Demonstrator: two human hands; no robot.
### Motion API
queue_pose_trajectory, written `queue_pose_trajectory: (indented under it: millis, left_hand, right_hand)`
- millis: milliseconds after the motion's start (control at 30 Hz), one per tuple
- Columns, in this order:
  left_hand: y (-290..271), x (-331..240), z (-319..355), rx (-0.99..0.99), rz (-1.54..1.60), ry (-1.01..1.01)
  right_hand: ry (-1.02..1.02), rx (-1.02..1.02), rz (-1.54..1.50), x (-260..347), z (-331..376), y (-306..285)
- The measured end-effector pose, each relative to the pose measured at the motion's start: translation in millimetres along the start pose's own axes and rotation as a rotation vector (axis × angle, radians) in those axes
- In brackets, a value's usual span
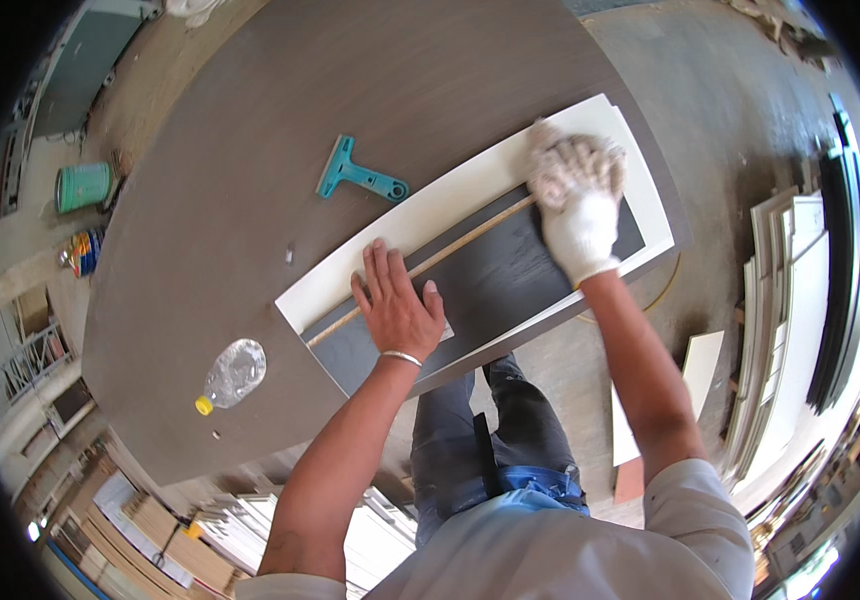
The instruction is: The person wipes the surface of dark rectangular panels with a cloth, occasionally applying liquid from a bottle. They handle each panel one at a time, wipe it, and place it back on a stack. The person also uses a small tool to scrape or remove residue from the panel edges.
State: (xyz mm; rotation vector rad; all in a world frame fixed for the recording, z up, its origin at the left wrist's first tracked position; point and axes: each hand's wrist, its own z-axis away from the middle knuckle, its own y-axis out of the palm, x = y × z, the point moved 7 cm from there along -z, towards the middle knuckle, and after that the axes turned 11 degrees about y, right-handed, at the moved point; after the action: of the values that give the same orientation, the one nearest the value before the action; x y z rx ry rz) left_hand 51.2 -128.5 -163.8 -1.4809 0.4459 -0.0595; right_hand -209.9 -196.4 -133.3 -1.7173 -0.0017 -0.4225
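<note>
My bare left hand (398, 308) lies flat with fingers spread on a dark, wood-grained panel (505, 262), its fingertips reaching onto the white board. A thin light-brown strip (475, 233) runs lengthwise along the panel. Beneath and beyond the panel shows a white board (430, 215). My right hand (582, 200), in a white knit glove soiled at the fingers, presses a crumpled, dirty-white cloth (544, 134) at the right end of the panel. Motion blurs the fingers and partly hides the cloth. A small pale patch shows beside my left wrist, mostly covered.
All this lies on a large brown tabletop (250, 130). A teal scraper (365, 178) rests beyond the white board. A clear plastic bottle (236, 373) with a yellow cap lies at left. Stacked boards (785, 320) stand at right, and a green can (84, 187) is far left.
</note>
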Motion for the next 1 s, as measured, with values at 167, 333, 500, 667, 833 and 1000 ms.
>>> queue_pose_trajectory:
  millis: [167, 333, 500, 667, 833, 1000]
  left_hand:
    - [-1.4, 2.6, 5.0, 0.007, 0.045, -0.012]
    - [-7.0, 7.8, 6.1, -0.171, 0.233, 0.045]
    - [-29.1, 25.9, 47.5, -0.343, 0.495, -0.030]
    - [-21.2, 4.0, 143.4, -0.078, 0.417, -0.086]
    - [6.2, -5.3, 163.6, 0.004, 0.299, -0.031]
    - [9.6, -4.3, 161.5, 0.104, 0.296, -0.049]
  right_hand:
    - [-0.295, 0.271, -0.079, 64.5, 34.1, 4.7]
    - [-0.301, 0.111, 0.015, 57.4, 36.1, 10.9]
    - [-0.533, 0.515, 0.036, 103.9, 74.2, 42.6]
    - [-0.484, 0.250, 0.100, 60.0, 57.2, 33.9]
    - [-0.848, 0.519, -0.023, 164.2, 153.5, 106.2]
    - [-1.077, 0.592, -0.200, 281.9, 174.7, 85.0]
